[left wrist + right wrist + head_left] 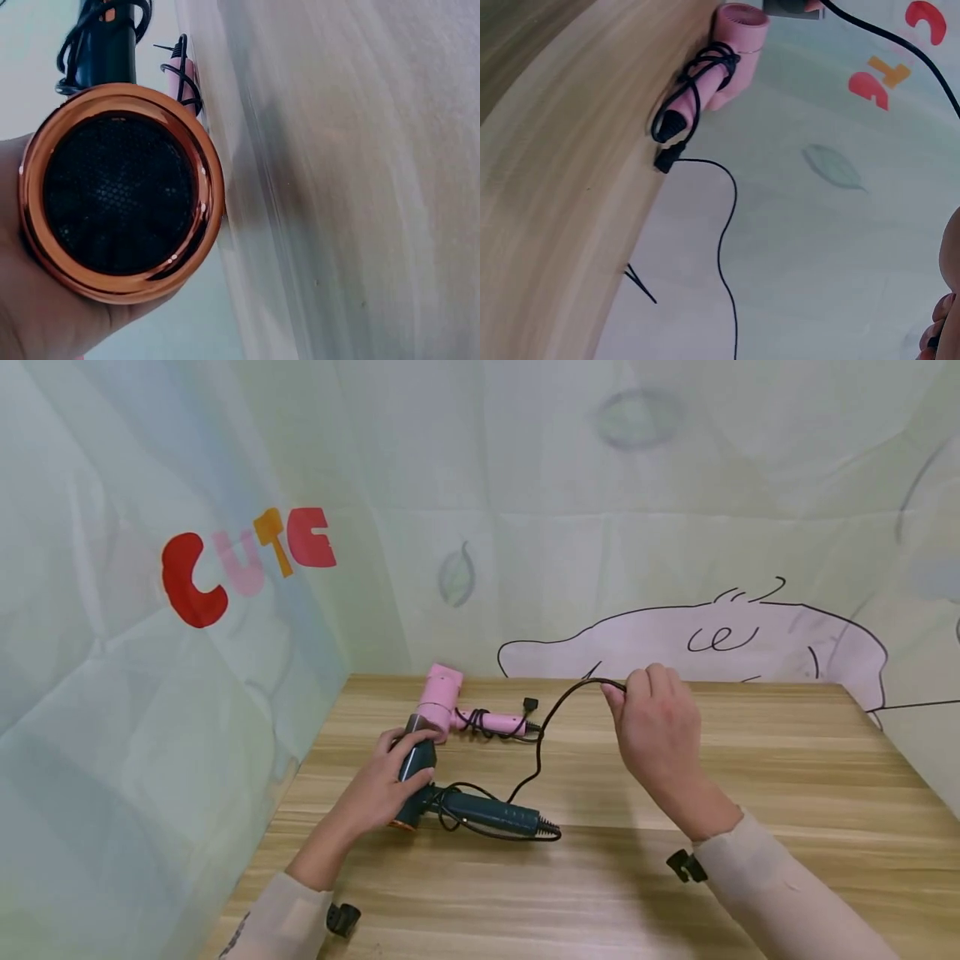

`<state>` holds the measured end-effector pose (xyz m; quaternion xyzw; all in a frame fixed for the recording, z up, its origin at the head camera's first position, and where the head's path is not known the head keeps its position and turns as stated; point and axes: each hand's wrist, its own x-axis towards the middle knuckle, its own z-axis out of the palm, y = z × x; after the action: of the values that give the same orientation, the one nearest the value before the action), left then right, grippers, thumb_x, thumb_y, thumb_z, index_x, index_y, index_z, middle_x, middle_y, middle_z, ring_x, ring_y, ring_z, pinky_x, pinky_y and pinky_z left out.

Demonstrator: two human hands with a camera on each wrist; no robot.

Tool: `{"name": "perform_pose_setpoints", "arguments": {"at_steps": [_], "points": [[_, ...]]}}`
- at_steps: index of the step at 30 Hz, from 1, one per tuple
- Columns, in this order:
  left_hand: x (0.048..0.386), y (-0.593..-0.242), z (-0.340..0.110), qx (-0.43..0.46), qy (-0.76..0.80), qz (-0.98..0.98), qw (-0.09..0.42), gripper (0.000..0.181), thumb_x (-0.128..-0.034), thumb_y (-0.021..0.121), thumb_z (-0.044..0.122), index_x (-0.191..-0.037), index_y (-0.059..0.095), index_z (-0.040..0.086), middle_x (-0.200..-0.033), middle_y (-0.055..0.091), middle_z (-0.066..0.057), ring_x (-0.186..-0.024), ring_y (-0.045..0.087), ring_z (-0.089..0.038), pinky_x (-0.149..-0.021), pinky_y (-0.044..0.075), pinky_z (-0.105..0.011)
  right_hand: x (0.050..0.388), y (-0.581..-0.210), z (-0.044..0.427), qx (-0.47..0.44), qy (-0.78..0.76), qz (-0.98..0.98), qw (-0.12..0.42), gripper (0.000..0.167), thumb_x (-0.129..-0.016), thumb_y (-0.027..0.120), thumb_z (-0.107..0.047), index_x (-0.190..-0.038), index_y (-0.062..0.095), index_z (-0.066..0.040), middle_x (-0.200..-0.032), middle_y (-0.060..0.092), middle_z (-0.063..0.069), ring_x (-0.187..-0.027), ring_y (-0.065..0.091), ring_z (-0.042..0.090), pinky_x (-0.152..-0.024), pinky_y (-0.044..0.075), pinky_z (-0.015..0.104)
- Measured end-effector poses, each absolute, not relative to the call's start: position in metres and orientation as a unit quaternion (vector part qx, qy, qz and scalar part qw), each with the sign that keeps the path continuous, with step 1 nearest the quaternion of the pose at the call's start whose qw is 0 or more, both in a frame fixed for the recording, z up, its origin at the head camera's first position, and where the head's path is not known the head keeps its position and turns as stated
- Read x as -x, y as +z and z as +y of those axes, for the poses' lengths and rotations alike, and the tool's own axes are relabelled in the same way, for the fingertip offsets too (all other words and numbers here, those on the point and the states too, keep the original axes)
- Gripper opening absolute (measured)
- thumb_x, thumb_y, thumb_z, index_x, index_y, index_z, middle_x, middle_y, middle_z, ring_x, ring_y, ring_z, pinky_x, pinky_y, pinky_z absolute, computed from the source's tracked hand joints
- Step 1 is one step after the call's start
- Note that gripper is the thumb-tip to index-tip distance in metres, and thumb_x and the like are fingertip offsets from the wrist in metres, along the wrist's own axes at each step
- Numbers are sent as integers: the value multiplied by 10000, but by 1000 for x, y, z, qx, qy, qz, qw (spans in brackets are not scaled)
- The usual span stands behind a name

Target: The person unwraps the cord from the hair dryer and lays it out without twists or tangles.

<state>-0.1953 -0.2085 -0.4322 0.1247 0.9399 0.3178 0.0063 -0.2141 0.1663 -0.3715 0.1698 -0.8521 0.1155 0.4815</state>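
- Printed sheets (540, 460) in pale green and blue hang behind and to the left of a wood-grain surface (765, 752); coloured letters spelling CUTE (195, 602) show on the left sheet, and a pink outlined drawing (652, 635) rises behind the far edge.
- Near the left edge of the surface is a dark green hair dryer (487, 811), its handle pointing toward the right edge; whether its barrel rests on the wood or is slightly raised, I cannot tell.
- Over that barrel curves the left hand (378, 787), fingers bent across the top and thumb along the side, gripping it.
- At the barrel's near end, a copper-coloured ring (33, 191) surrounds a dark mesh (116, 193).
- Thin and black, a cord (592, 680) loops loosely round the green handle, then rises in a bend toward the right.
- Above the right part of the surface, the right hand (660, 727) is closed, thumb against curled fingers, pinching the cord.
- By the far left corner lies a pink hair dryer (438, 700), just beyond the green one, with its own lead (480, 721) wound round its handle and a black plug (530, 703) beside it.
- Light sleeves (780, 889) cover both forearms; a black clip (343, 920) sits at each wrist.
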Motion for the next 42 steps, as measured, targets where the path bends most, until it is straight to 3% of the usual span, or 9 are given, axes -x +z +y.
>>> {"name": "perform_pose_setpoints", "arguments": {"at_steps": [11,25,42], "points": [[197,-432,-212,-45,269,962,-21,566,-1035,546,421,-1551,363,280,-1574,213,-244,-1064,622,-448,-823,528,-573,201,-353,164,-172,162,-827,511,559,-1092,383,-435,-735,413,-6,-708,373,128,-621,375,344,-566,292,421],[204,-437,-218,24,290,955,-66,556,-1042,524,416,-1553,348,285,-1574,193,-267,-1045,609,-488,-793,545,-576,201,-368,165,-190,157,-823,511,573,-1089,370,-460,-709,381,-31,-685,325,94,-574,317,300,-538,242,375],[205,-432,-219,59,366,926,-69,565,-1043,513,450,-1562,325,330,-1600,155,-237,-1246,489,-517,-952,472,-648,207,-401,168,-211,102,-853,466,554,-1082,409,-434,-711,403,-22,-681,363,111,-593,338,316,-549,282,391]]}}
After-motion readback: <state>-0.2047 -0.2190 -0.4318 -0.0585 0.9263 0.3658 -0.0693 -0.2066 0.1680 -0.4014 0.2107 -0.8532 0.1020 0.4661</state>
